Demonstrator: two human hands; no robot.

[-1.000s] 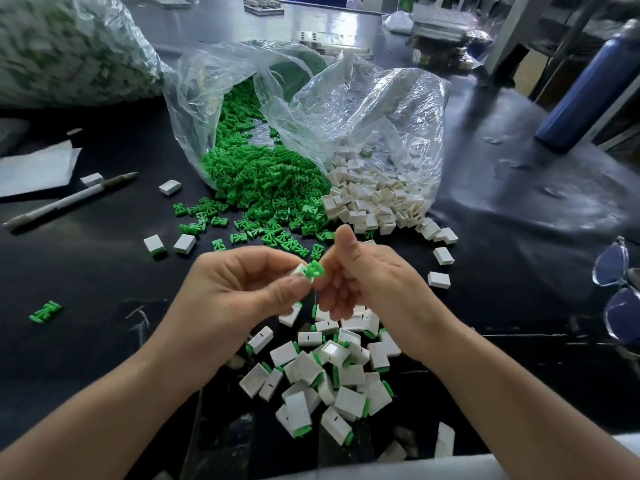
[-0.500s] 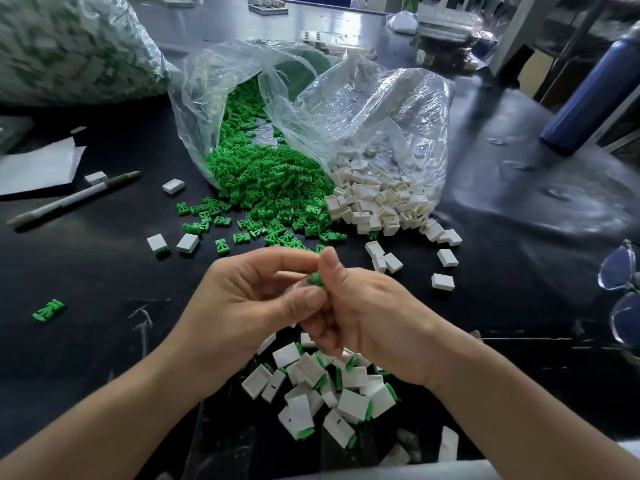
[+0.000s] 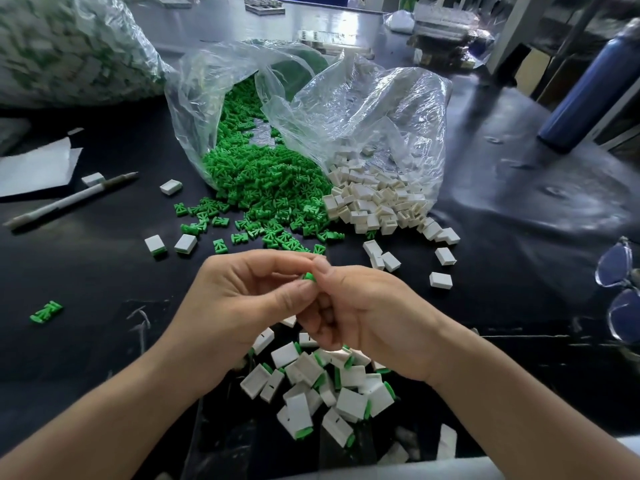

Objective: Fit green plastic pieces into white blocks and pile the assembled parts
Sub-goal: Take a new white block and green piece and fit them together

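Observation:
My left hand (image 3: pixel 239 306) and my right hand (image 3: pixel 367 320) meet at the middle of the black table, fingers curled together around a small part. Only a green plastic piece (image 3: pixel 309 276) shows between the two thumbs; any white block there is hidden by the fingers. Under my hands lies a pile of assembled parts (image 3: pixel 322 386), white blocks with green ends. Behind, loose green pieces (image 3: pixel 263 188) spill from a clear bag, and white blocks (image 3: pixel 377 202) spill from a second clear bag.
A pen (image 3: pixel 69 200) and white paper (image 3: pixel 34 168) lie at the left. Stray blocks (image 3: pixel 185 243) and a stray green piece (image 3: pixel 46 311) dot the table. A blue bottle (image 3: pixel 592 84) stands at the right, glasses (image 3: pixel 620 292) at the right edge. A full bag (image 3: pixel 69 46) fills the back left.
The green piece stood clear above my fingertips a second ago; now it is sunk between the thumbs with only a tip showing. My hands have closed together.

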